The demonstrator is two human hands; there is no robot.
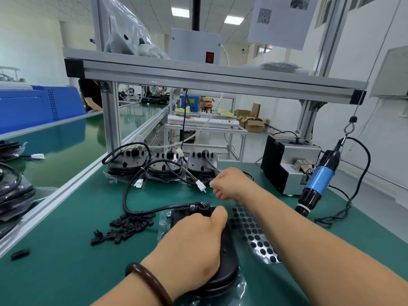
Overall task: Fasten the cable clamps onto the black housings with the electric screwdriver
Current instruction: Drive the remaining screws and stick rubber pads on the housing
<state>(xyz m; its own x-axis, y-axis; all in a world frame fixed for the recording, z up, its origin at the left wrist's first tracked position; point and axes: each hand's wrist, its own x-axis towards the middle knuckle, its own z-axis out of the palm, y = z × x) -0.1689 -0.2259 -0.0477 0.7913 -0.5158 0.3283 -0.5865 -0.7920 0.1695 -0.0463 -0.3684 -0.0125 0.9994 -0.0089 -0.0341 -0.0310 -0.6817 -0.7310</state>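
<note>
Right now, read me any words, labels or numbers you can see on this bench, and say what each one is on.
No text can be read.
Hanging sheet: a QR code and a photo, no readable words.
Tag on the cable: too small.
Round mark on the electric screwdriver: blurred.

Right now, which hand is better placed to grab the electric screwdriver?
Right. The right hand is nearer the hanging electric screwdriver, though it pinches a small white part; the left hand holds the black housing.
</note>
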